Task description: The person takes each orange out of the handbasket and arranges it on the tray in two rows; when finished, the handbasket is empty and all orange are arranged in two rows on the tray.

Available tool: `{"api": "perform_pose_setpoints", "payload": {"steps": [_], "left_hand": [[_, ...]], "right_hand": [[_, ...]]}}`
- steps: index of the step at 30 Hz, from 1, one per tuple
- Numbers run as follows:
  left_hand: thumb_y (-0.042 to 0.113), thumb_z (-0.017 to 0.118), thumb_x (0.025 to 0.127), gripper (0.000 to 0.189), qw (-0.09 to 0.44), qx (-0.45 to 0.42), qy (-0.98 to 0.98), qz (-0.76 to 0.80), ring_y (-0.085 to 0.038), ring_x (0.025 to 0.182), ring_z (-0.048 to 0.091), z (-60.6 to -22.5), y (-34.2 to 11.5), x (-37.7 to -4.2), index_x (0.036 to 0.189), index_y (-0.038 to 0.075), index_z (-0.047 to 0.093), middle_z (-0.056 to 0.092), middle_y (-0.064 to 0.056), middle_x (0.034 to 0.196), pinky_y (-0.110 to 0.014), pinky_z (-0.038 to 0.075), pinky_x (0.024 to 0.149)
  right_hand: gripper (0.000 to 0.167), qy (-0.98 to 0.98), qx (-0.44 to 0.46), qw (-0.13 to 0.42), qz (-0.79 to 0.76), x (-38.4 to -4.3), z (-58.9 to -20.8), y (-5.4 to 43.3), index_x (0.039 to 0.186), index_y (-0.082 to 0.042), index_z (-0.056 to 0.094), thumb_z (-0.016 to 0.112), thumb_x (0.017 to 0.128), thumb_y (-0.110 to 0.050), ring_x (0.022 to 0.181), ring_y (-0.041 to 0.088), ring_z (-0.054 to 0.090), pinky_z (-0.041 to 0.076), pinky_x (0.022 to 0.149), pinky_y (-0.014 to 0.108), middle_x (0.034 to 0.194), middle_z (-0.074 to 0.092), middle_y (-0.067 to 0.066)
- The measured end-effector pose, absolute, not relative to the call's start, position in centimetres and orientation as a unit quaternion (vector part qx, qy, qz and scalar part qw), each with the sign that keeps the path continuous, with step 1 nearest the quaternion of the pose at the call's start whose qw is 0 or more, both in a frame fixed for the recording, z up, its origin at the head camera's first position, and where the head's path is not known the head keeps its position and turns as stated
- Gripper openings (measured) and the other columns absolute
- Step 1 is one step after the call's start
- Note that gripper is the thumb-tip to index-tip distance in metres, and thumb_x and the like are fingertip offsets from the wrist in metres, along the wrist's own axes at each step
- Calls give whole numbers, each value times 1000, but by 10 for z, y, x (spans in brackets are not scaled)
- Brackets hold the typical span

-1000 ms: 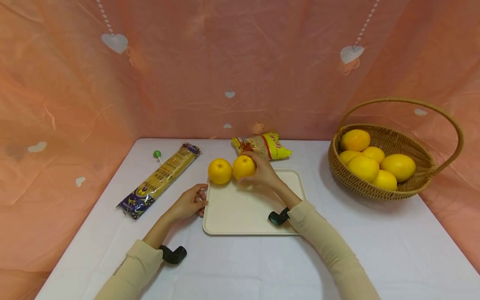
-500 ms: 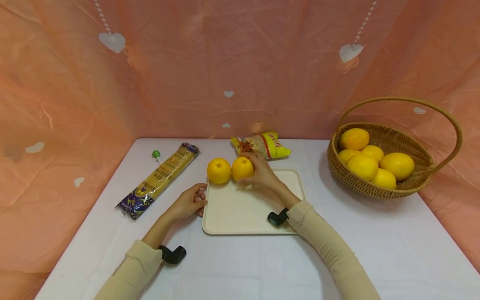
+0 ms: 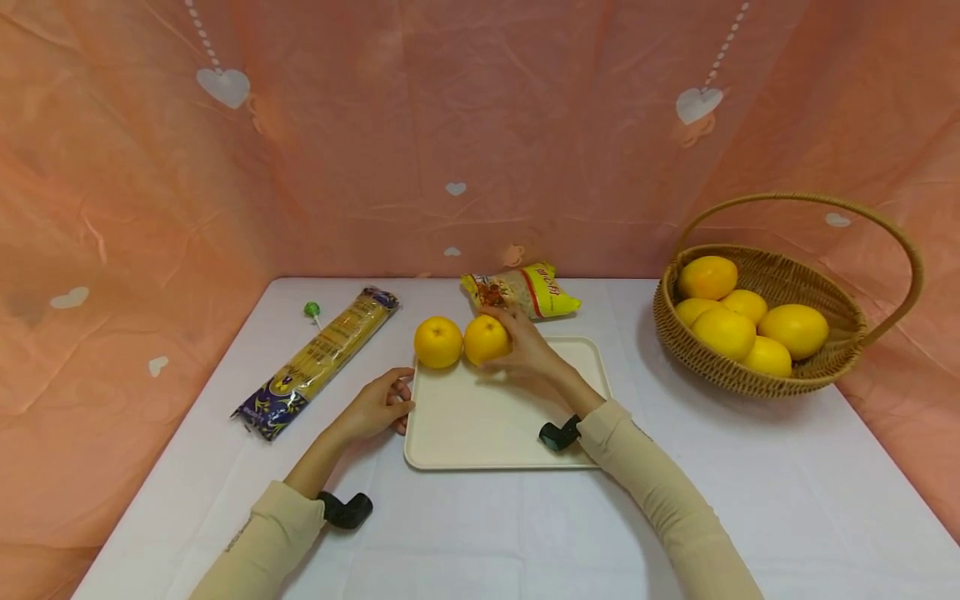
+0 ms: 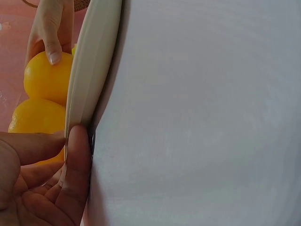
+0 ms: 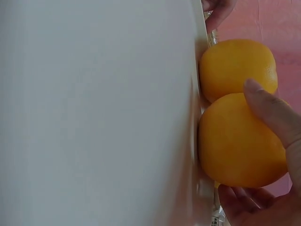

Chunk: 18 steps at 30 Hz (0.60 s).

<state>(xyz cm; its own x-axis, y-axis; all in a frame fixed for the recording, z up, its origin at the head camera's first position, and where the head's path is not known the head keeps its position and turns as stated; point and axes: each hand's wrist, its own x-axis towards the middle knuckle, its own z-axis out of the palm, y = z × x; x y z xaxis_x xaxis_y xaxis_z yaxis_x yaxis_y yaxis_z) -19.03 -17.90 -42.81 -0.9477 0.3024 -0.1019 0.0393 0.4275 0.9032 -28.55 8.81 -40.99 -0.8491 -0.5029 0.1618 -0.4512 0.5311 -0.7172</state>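
Note:
A cream rectangular tray lies on the white table. Two round oranges sit side by side at its far left corner. My right hand holds the right-hand orange, thumb on one side and fingers on the other, as the right wrist view shows. At the tray's left side is my left hand; in the left wrist view its thumb and a finger pinch the tray's rim.
Left of the tray lies a long pack of noodles, with a green lollipop beside it. Behind the tray is a yellow snack bag. A wicker basket of several yellow fruits stands at the right.

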Motion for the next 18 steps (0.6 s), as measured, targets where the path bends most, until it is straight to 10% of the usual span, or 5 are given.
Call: {"api": "perform_pose_setpoints", "payload": {"steps": [18], "left_hand": [[-7, 54, 89, 51, 130, 94, 830, 535, -14, 59, 56, -428, -180, -190, 135, -9, 32, 47, -15, 94, -29, 56, 52]], "right_hand": [[83, 856, -300, 20, -421, -286, -407, 99, 141, -7, 38, 81, 72, -21, 124, 33, 40, 38, 104, 47, 142, 35, 17]]}}
